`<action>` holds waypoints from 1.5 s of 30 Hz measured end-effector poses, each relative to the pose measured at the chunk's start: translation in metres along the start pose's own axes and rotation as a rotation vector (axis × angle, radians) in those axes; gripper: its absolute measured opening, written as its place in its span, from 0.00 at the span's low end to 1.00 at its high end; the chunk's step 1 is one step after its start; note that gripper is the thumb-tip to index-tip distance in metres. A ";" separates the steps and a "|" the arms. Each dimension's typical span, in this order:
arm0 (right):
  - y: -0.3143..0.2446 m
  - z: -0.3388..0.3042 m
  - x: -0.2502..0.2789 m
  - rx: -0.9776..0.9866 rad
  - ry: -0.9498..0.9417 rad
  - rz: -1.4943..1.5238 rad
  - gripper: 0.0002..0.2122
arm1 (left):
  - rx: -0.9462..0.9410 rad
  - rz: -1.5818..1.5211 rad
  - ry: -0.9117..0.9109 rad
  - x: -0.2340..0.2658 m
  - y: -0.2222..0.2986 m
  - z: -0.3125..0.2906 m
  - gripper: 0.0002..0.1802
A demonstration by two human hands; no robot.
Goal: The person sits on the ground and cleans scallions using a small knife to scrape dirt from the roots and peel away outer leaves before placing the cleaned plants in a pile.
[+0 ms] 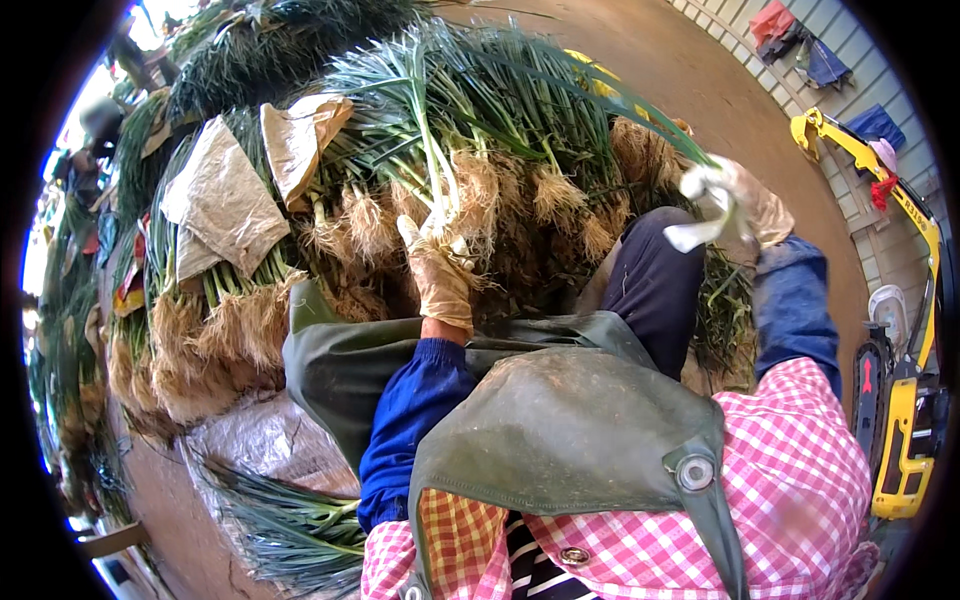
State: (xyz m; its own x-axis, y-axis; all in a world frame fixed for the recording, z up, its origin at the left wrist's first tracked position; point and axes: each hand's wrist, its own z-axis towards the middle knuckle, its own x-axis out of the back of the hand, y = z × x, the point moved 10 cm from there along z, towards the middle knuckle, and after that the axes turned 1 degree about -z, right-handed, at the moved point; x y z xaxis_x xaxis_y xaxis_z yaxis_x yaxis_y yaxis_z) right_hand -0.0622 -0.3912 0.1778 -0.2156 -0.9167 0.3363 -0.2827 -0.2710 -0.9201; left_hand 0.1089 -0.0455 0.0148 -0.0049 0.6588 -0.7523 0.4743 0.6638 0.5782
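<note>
Tan gloves on both hands, and they're well apart: the left hand (440, 280) low in the middle, the right hand (745, 205) up and out to the side. Left fingers are closed around the pale lower ends of a couple of leek-like stalks (432, 150), whose green tops stand up against the big heap (510, 110) just ahead. Over on the right, the fist is clenched on a stripped leaf (700, 235), its white end dangling, a long green blade slanting away toward the heap; the outline there is a little blurred. Shaggy straw-coloured roots (475, 195) face the person all along the front of that pile. Off to the left, beige sacking (225, 200) drapes over more bundles, and lower down a loose bunch (290, 515) lies on clear plastic sheeting (265, 440). Dark green apron (570, 430) across the lap, blue sleeves (410, 425) on both forearms. And at the far right, a yellow excavator (905, 440) stands by the pale wall (890, 95), clothing (825, 65) hanging above.
</note>
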 end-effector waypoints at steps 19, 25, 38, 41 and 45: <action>-0.032 0.086 -0.299 0.531 0.001 -0.540 0.16 | 0.057 0.098 0.010 0.022 -0.020 -0.002 0.19; -0.025 0.060 -0.308 0.634 -0.048 -0.848 0.09 | 0.415 -0.106 -0.093 0.005 -0.067 0.002 0.19; -0.024 0.124 -0.240 0.807 0.128 -0.782 0.05 | 0.374 -0.319 -0.438 -0.035 -0.006 0.004 0.16; 0.022 0.197 -0.205 0.033 0.024 -0.256 0.24 | 0.104 -0.268 -0.173 -0.040 0.012 -0.006 0.14; -0.020 0.200 -0.240 0.150 0.120 -0.703 0.33 | -0.005 -0.182 -0.056 -0.038 0.028 -0.017 0.12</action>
State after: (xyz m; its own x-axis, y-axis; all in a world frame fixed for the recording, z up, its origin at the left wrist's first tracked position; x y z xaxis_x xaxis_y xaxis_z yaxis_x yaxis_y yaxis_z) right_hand 0.1821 -0.2240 0.0752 -0.1338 -0.4748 0.8699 -0.2627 -0.8294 -0.4931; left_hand 0.1073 -0.0460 0.0646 -0.0411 0.5072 -0.8608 0.4655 0.7720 0.4327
